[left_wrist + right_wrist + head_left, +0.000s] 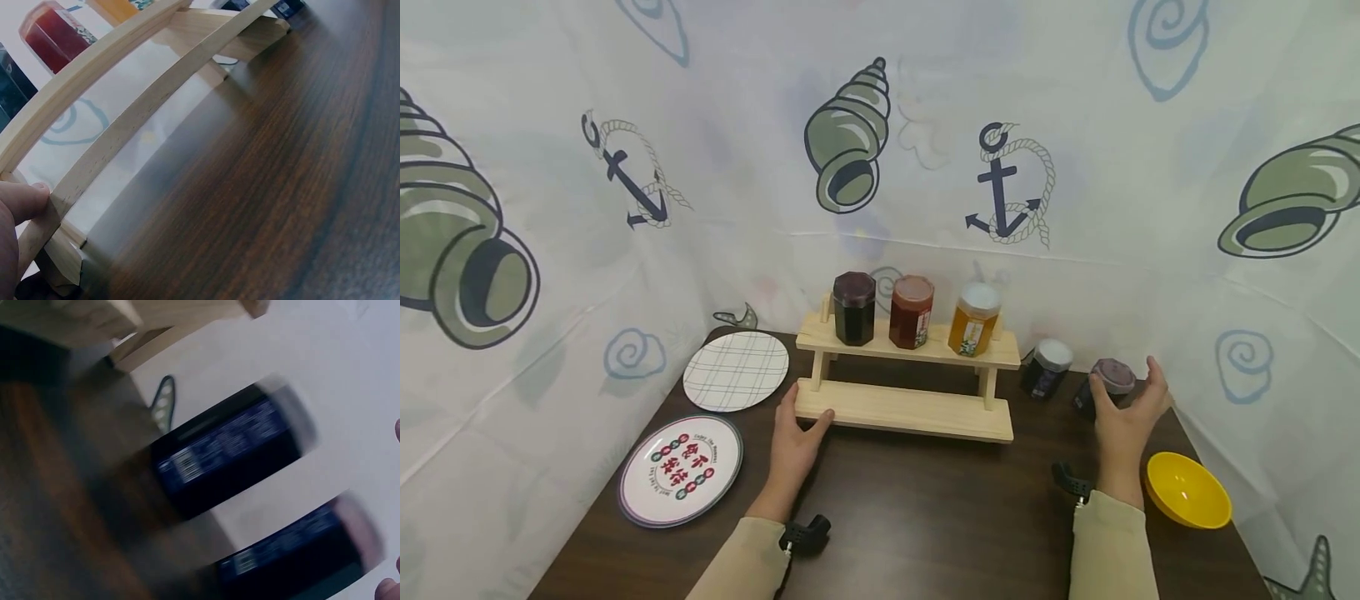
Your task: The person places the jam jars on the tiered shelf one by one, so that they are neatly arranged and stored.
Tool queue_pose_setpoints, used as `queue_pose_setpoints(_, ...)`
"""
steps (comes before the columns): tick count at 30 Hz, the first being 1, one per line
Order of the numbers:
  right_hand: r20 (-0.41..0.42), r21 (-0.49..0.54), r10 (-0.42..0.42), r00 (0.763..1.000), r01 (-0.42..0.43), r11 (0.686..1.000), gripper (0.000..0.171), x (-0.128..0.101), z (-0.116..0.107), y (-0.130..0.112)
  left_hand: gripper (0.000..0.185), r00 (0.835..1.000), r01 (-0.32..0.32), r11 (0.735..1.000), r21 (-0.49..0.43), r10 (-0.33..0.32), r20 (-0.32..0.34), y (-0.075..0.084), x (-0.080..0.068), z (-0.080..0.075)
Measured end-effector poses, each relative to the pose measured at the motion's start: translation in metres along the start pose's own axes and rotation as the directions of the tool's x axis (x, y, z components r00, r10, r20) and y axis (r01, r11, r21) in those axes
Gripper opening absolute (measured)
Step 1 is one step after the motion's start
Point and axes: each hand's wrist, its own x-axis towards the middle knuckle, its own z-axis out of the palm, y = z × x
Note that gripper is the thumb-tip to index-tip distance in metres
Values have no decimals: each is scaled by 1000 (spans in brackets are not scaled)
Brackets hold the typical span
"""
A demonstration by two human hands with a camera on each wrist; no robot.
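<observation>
A two-tier wooden display rack (902, 408) stands at the back of the table. My left hand (795, 450) grips the left end of its lower shelf, the thumb (28, 199) on the front edge. Along the upper shelf stand a dark jar (854, 310), a red jar (912, 312) and a yellow-orange jar (974, 321). My right hand (1126, 429) reaches over the right side with thumb and fingers spread at a dark jar with a mauve lid (1112, 379). Next to it stands a dark jar with a white lid (1047, 367), its label showing in the right wrist view.
A yellow bowl (1187, 492) sits right of my right forearm. On the left lie a white checked plate (736, 371) and a round plate with red lettering (681, 471). A patterned cloth (925, 192) hangs behind and beside the dark wooden table (940, 517).
</observation>
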Motion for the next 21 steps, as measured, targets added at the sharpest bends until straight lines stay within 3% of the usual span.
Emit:
queue_pose_setpoints(7, 3, -10, 121, 993, -121, 993, 96, 0, 4, 35, 93, 1000, 7, 1000, -3, -6, 5, 2, 0, -1)
queue_pose_setpoints(11, 29, 124, 183, 983, -185, 975, 96, -4, 5, 45, 93, 1000, 4, 1000, -4, -4, 3, 2, 0, -1)
queue_pose_setpoints(16, 110, 320, 205, 973, -230, 919, 92, -10, 4, 44, 93, 1000, -1, 1000, -3, 1, 0, 2, 1, -1)
queue_pose_setpoints(21, 121, 379, 186, 975, -218, 899, 86, -8, 5, 50, 93, 1000, 1, 1000, -9, -1, -1, 2, 1, -2)
